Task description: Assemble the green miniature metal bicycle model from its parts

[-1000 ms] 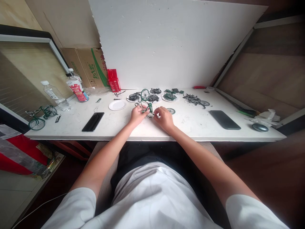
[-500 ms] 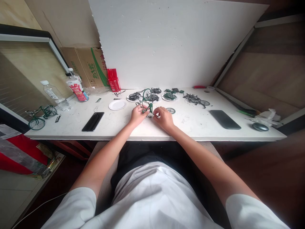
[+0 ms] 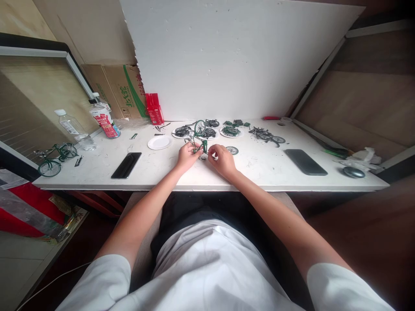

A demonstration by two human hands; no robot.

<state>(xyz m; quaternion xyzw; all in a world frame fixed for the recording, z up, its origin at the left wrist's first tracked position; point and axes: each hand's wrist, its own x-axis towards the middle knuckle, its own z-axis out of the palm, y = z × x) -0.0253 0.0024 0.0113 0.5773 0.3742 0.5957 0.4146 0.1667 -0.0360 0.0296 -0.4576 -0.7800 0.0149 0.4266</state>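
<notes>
My left hand [image 3: 188,156] is closed on a small green model bicycle [image 3: 205,146], its one visible wheel pointing up and away from me. Close on its right side, my right hand [image 3: 223,158] has thumb and forefinger pinched together by the frame's end; whatever lies between those fingertips is too small to name. A loose spoked wheel [image 3: 232,150] rests on the table just beyond my right hand. Behind the model, paper plates [image 3: 240,135] carry dark and green bicycle parts.
A finished-looking model bicycle [image 3: 53,157] stands at the far left near bottles [image 3: 105,121]. Phones [image 3: 126,165] lie on both sides. An unfilled paper plate [image 3: 160,142], a heap of black parts [image 3: 267,136], a red box [image 3: 154,109] and a mouse [image 3: 354,172] are also on the white table.
My right hand has shifted very slightly; the pinch stays by the model bicycle. My left hand keeps its hold in the same place.
</notes>
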